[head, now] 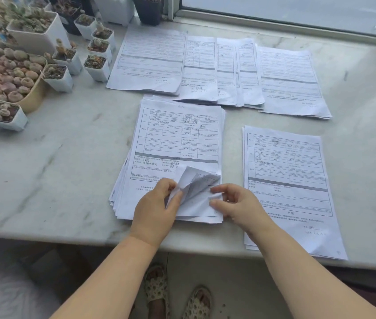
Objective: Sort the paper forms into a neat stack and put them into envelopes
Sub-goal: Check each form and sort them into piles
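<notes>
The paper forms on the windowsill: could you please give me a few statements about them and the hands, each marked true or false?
1. The left hand lifts the bottom right corner of the top sheet of the middle stack. True.
2. The right hand rests on the right stack only. False: its fingers pinch the folded corner on the middle stack.
3. Envelopes lie beside the forms. False: none is in view.
4. More forms lie spread in a row nearer the window. True.
5. Small pots of plants stand to the left of the papers. True.
</notes>
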The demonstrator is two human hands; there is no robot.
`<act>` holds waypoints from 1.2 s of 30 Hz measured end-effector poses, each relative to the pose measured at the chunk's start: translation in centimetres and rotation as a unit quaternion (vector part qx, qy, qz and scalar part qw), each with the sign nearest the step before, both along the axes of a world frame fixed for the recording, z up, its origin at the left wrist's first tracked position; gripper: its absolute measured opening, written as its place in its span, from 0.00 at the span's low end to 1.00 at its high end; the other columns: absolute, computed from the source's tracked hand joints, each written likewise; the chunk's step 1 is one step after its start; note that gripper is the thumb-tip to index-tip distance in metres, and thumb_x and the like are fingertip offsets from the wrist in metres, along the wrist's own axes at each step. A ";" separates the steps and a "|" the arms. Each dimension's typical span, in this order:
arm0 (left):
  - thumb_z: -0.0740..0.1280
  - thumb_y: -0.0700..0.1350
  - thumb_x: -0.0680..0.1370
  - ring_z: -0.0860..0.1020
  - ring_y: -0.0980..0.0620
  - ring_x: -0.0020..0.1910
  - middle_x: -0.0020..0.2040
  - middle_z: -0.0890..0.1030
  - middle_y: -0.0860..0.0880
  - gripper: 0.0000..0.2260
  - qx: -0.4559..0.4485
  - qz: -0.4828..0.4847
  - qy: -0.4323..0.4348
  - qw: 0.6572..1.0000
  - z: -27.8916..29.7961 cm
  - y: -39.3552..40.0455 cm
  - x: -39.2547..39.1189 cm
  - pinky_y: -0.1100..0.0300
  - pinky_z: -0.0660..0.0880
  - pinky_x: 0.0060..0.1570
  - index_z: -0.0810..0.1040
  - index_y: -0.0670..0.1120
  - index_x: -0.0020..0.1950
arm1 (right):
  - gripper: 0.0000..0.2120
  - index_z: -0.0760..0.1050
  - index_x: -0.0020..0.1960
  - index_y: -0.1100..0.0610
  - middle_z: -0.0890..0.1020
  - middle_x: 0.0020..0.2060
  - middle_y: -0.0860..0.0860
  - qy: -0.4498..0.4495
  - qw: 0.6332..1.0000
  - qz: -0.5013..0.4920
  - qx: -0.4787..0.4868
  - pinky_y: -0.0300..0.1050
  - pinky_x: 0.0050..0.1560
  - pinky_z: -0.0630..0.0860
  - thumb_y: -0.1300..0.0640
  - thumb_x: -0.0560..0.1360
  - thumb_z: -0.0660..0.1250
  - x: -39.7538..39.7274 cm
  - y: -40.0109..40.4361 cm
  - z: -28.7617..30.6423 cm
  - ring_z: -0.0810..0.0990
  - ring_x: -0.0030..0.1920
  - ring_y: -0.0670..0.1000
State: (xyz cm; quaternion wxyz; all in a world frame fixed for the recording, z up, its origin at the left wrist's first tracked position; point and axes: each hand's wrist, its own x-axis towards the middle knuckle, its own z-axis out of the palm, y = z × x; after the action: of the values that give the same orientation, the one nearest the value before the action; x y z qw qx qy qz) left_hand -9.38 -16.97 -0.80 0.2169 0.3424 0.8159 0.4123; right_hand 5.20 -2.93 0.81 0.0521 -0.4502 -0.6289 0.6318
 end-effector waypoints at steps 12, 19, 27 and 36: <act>0.68 0.57 0.66 0.75 0.58 0.42 0.42 0.78 0.57 0.13 -0.067 -0.097 -0.002 0.993 0.6 -0.7 -0.6 0.66 0.69 0.41 0.70 0.60 0.47 | 0.13 0.70 0.46 0.52 0.69 0.33 0.49 -0.059 0.996 -0.014 0.067 0.39 0.30 0.68 0.52 0.71 0.74 -1.1 0.0 0.0 0.69 0.31 0.49; 0.67 0.44 0.76 0.68 0.56 0.28 0.25 0.69 0.56 0.21 -0.001 0.001 -0.086 0.996 0.5 0.1 -0.4 0.64 0.64 0.32 0.65 0.60 0.64 | 0.06 0.83 0.49 0.50 0.72 0.32 0.47 -0.072 0.996 0.008 0.054 0.34 0.33 0.70 0.54 0.77 0.68 0.0 0.5 1.6 0.70 0.31 0.45; 0.58 0.52 0.76 0.67 0.58 0.31 0.29 0.68 0.55 0.15 0.011 -0.030 -0.148 0.988 1.3 -0.2 -0.6 0.61 0.64 0.36 0.70 0.46 0.33 | 0.23 0.79 0.51 0.60 0.85 0.37 0.57 -0.118 0.976 -0.052 -0.174 0.39 0.29 0.73 0.41 0.80 0.58 -2.7 2.2 4.4 0.77 0.29 0.50; 0.64 0.49 0.78 0.75 0.70 0.51 0.48 0.80 0.62 0.08 -0.037 -0.066 -0.090 0.993 5.5 -0.4 -0.5 0.77 0.65 0.49 0.81 0.50 0.44 | 0.10 0.73 0.47 0.52 0.80 0.43 0.48 -0.144 0.989 -0.004 0.037 0.37 0.34 0.71 0.65 0.74 0.57 -4.2 -1.1 4.6 0.78 0.42 0.53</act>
State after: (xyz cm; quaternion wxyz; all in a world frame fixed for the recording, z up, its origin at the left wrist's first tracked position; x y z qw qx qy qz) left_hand -9.89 -17.32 4.69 0.3288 0.3483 0.7836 0.3957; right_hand 1.02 -4.05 5.41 -0.0195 -0.5366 -0.6511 0.5364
